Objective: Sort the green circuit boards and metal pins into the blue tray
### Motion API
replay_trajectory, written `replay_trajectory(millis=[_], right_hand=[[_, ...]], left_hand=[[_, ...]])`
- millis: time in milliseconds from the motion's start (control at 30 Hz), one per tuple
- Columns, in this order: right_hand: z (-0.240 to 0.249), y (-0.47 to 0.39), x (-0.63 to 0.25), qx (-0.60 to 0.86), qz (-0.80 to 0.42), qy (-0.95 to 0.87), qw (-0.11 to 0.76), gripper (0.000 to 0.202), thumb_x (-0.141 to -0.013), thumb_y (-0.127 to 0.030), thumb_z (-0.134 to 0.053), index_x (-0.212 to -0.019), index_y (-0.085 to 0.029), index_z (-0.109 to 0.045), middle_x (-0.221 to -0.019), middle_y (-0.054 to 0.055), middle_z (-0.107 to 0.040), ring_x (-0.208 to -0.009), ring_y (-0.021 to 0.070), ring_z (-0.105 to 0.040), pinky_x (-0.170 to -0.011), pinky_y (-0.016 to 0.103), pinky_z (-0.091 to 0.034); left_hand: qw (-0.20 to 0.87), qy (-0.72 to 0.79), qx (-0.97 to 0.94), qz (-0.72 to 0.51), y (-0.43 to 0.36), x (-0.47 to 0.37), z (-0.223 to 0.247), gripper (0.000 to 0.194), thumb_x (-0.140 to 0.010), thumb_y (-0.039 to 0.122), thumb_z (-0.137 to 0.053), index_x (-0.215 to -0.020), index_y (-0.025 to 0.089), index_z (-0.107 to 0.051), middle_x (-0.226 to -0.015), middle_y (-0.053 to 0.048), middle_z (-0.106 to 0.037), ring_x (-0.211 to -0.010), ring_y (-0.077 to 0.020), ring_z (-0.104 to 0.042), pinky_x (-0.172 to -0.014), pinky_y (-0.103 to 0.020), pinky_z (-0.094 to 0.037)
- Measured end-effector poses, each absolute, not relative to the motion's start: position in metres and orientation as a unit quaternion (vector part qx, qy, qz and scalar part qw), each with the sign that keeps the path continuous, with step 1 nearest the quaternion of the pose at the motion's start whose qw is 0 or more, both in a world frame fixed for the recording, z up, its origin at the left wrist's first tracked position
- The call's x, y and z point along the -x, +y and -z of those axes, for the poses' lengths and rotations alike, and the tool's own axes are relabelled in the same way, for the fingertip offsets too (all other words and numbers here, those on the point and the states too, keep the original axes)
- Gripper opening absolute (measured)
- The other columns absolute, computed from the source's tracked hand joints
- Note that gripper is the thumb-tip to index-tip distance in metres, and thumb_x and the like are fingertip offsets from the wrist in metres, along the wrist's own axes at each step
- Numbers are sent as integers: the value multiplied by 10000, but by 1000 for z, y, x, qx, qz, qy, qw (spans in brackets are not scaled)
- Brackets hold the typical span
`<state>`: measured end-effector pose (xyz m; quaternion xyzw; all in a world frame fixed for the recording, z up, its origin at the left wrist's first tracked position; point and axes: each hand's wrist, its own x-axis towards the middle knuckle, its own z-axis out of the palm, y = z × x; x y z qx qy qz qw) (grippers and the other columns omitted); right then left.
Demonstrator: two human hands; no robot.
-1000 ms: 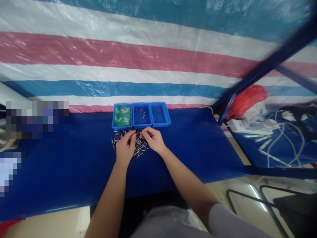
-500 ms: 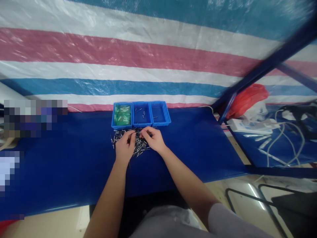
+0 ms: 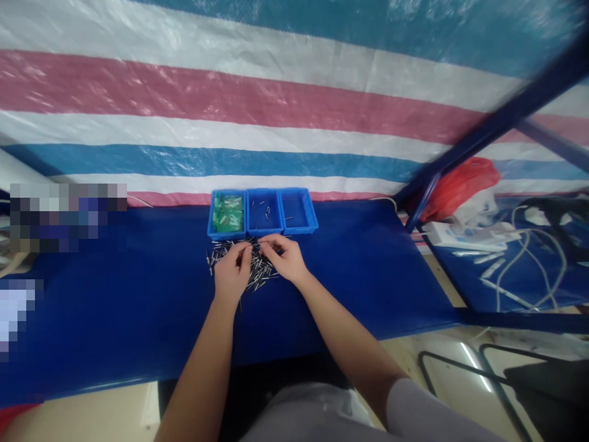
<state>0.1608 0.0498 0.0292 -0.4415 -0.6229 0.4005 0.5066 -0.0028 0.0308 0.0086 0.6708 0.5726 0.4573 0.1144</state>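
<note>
A pile of thin metal and black rods (image 3: 259, 273) lies on the blue table. Over its left part is my left hand (image 3: 231, 271), thumb and fingers pinched together at their tips. My right hand (image 3: 286, 257) is closed the same way over the pile's right part, its fingertips a short gap from the left ones. What either pinch holds is too small to make out. Just behind the pile stand three joined blue bins: the left bin (image 3: 210, 216) holds green packets (image 3: 229, 213), the middle bin (image 3: 264, 228) a few small rods, the right bin (image 3: 299, 212) one rod near its left side.
The blue table (image 3: 138, 307) extends to both sides, with a striped plastic sheet (image 3: 276, 98) behind it. At the right are a blue metal frame (image 3: 426, 199), a red bag (image 3: 467, 184), a white power strip (image 3: 464, 233) and cables. Pixelated areas cover the far left.
</note>
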Motion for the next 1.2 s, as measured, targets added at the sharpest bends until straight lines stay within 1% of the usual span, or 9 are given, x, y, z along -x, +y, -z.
replay_trajectory(millis=[300,500,800,1000,1200], right_hand=[[-27,51,-161,439,-397,-626,508,223,-899,-370,-629,-983,-195,-738,-784,38,-747,-683,156,-677,-636,271,-522],[-29,49,-160,449,-388,-627,505,215,-861,-362,-666,-973,-198,-748,-758,27,-719,-641,138,-632,-607,259,-505],[-29,50,-160,456,-377,-629,505,218,-857,-370,-665,-964,-200,-750,-728,15,-693,-616,126,-597,-598,254,-496],[-26,50,-160,458,-382,-626,502,205,-858,-366,-668,-949,-202,-753,-743,23,-709,-629,139,-614,-601,264,-502],[-26,51,-160,452,-393,-629,496,196,-895,-350,-626,-967,-199,-728,-791,38,-748,-703,164,-682,-682,288,-538]], left_hand=[[125,588,-669,-437,30,3,-10,269,-951,416,-517,-1004,216,-689,-730,12,-706,-683,-120,-669,-701,-225,-469],[132,589,-666,-438,29,3,-11,266,-952,411,-513,-997,214,-687,-743,9,-712,-695,-122,-675,-709,-225,-475],[126,589,-665,-441,30,3,-8,254,-949,409,-526,-1005,221,-688,-755,9,-719,-711,-127,-685,-728,-232,-483],[130,589,-661,-445,30,3,-7,251,-945,406,-532,-1021,221,-685,-769,7,-719,-708,-124,-681,-718,-233,-483],[131,588,-655,-456,30,1,-10,248,-929,414,-560,-1040,229,-684,-760,17,-704,-673,-108,-657,-707,-223,-487]])
